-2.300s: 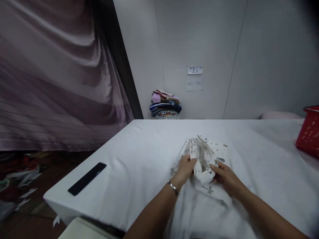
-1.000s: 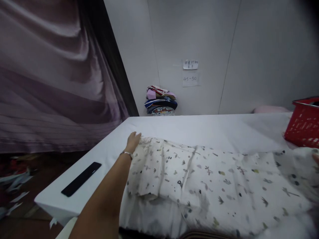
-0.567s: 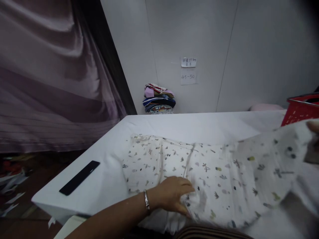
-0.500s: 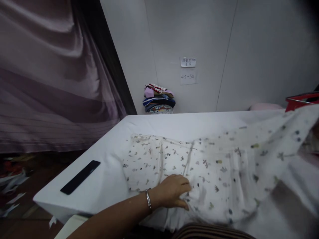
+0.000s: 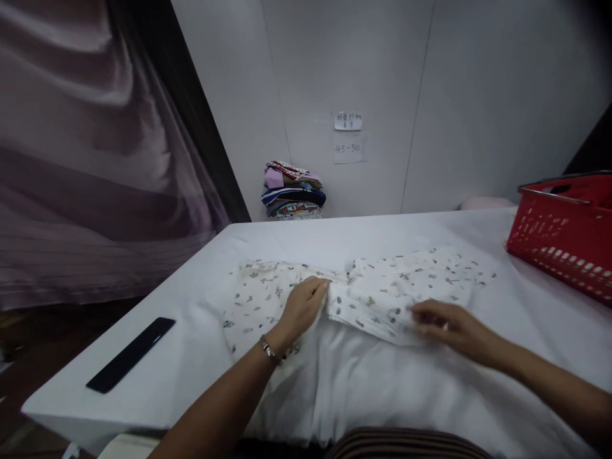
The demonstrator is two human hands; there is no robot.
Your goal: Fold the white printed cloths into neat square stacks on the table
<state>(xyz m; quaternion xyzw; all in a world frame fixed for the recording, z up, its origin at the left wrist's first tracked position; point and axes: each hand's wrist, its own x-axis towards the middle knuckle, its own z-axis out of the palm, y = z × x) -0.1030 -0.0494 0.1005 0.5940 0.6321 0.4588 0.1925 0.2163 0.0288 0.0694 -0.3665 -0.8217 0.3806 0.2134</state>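
Note:
A thin white cloth (image 5: 382,306) printed with small plants and figures lies across the white-covered table, partly folded over on its right half. Its left part is flat but wrinkled. My left hand (image 5: 303,303), with a silvery bracelet at the wrist, pinches the cloth near its middle, at the end of the folded strip. At the strip's right end is my right hand (image 5: 442,325), slightly blurred, its thumb and fingers closed on the cloth's near edge. Whether the cloth is a garment or a plain sheet I cannot tell.
A dark flat slab (image 5: 131,354) lies on the table (image 5: 201,370) at the left. The red basket (image 5: 564,236) stands at the right edge. Behind the table is a stack of folded fabrics (image 5: 294,191) against the wall. A pinkish curtain (image 5: 86,159) hangs at the left.
The cloth's raised right side has come down and inward, folded over. My right hand has entered view from the right. My left hand has moved up and left and now pinches the cloth.

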